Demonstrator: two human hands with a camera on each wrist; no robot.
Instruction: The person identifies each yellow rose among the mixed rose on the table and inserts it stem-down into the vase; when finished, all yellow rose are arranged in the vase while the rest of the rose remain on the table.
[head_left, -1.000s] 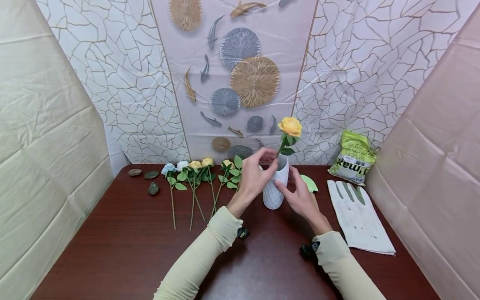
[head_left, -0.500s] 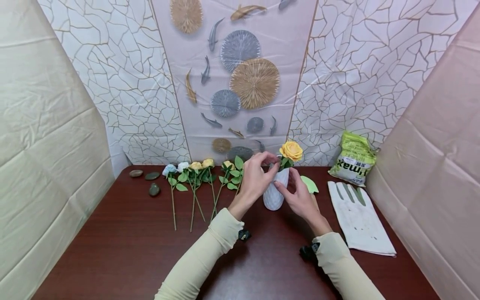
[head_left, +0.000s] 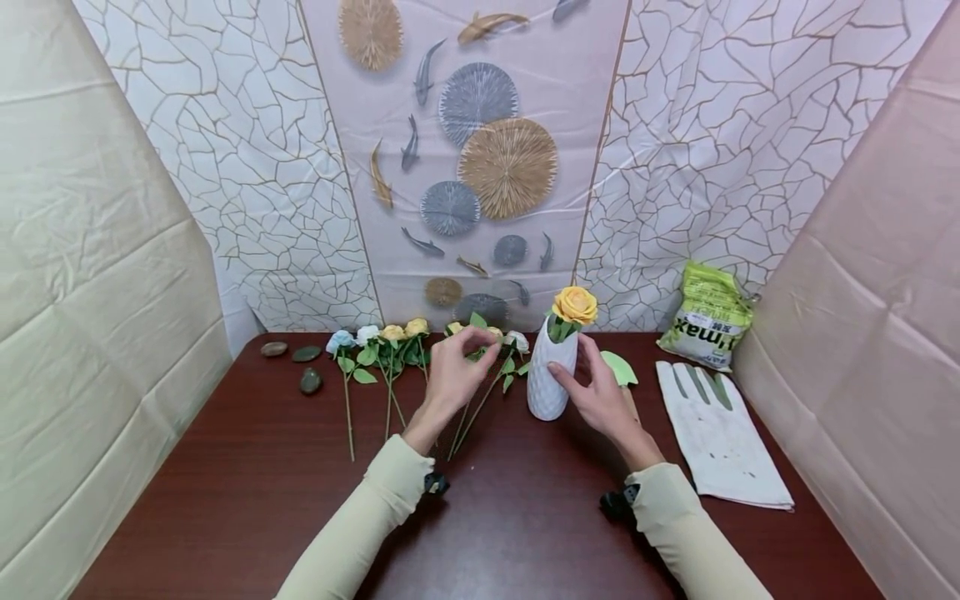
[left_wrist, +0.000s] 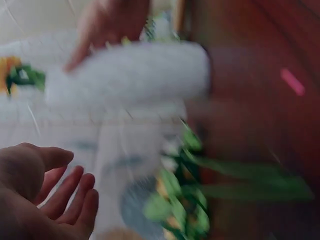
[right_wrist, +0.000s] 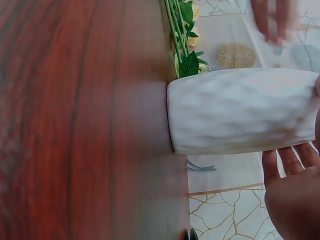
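Note:
A white textured vase [head_left: 547,385] stands upright on the dark red table [head_left: 517,517], one yellow rose [head_left: 575,306] in its mouth. My right hand [head_left: 600,398] grips the vase from the right, thumb across its front and fingers around its far side. To the left of the vase, my left hand [head_left: 452,371] hovers in front of several loose roses, its fingers loosely bent. Nothing lies between those fingers in the left wrist view. Behind and below it are a white rose [head_left: 517,340] and green leaves, partly covered by the hand.
On the left lie a blue rose [head_left: 341,341], more yellow and white ones with long stems, and three dark stones [head_left: 311,381]. A light green leaf-shaped piece [head_left: 618,367] is behind the right hand. White gloves [head_left: 723,442] and a green bag [head_left: 707,317] occupy the right side.
The yellow rose has gone down into the vase. My left hand has let go of it and moved left, toward the loose roses. The right hand stays on the vase.

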